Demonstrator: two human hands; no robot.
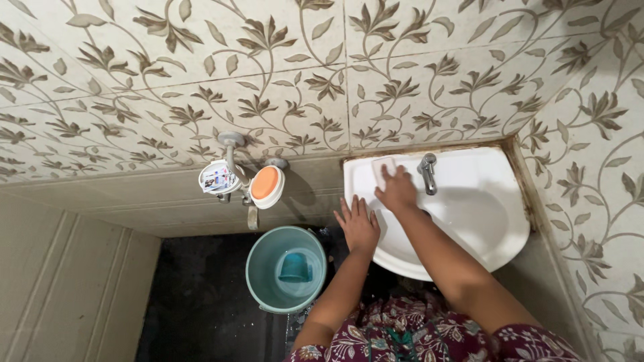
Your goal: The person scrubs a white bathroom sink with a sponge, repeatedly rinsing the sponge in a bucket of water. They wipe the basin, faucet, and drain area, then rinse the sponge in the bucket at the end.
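white cloth (383, 169) half hidden under the gripping right hand (397, 190); left hand (359, 224) flat, empty on basin (483, 228).

A round white container (219, 178) with a colourful printed label hangs on the wall tap. Beside it sits a round white container with an orange lid (267, 186).

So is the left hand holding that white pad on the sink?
No, the left hand rests flat on the sink rim; the right hand presses the white pad.
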